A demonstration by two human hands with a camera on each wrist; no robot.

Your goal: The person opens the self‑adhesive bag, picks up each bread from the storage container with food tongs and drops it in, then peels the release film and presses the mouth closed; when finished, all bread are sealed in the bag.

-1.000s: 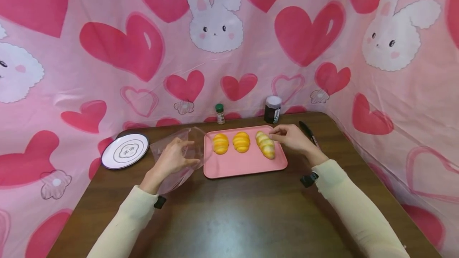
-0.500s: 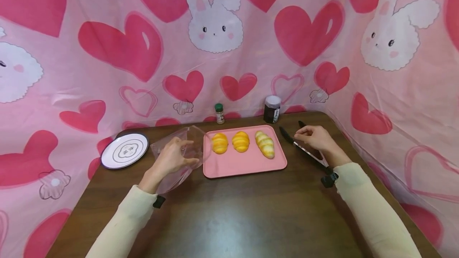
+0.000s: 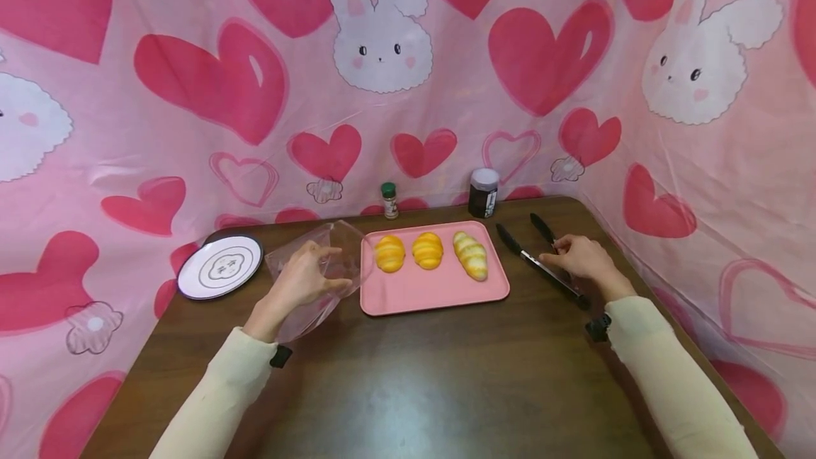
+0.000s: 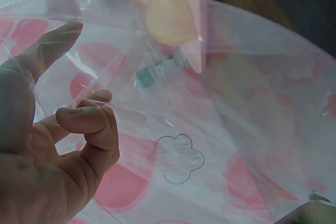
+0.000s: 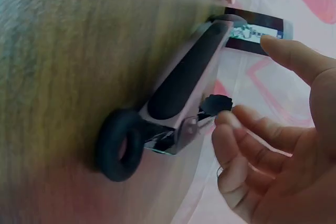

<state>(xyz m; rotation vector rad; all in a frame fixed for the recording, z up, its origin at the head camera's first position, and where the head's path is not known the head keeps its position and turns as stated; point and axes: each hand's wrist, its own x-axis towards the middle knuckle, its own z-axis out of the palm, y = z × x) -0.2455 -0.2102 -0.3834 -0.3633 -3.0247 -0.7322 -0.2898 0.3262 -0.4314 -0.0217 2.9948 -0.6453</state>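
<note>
Notably, jar point(image 3: 482, 198) and tray point(image 3: 440, 293) neighbour the tongs point(image 5: 181, 85) (left hand point(image 3: 299, 280), right hand point(image 3: 584, 261): fingers point(image 5: 275, 132) apart from thumbs point(image 5: 296, 59)).

Soft shine on the smooth pink rectangular plastic-looking tray point(image 3: 433, 295); on it, the pair of rounded orange-yellow rolls point(image 3: 428, 251) and the long pale-yellow roll point(image 3: 472, 257) look smooth; right of it, bright metal on the V-shaped silver-and-black tongs point(image 3: 542, 268), their black grips point(image 5: 186, 72) duller; left of it, highlights streaking down the creased, thin clear plastic film point(image 3: 353, 253); farther left, a smooth, hard-looking white round dark-rimmed plate point(image 3: 221, 268); under the tray, glare on the glossy brown wood-grain table point(image 3: 414, 388); behind it, rumpled pink heart-print cloth point(image 3: 459, 108); and nearer than it, matt cream cloth sleeves point(image 3: 676, 374).
</note>
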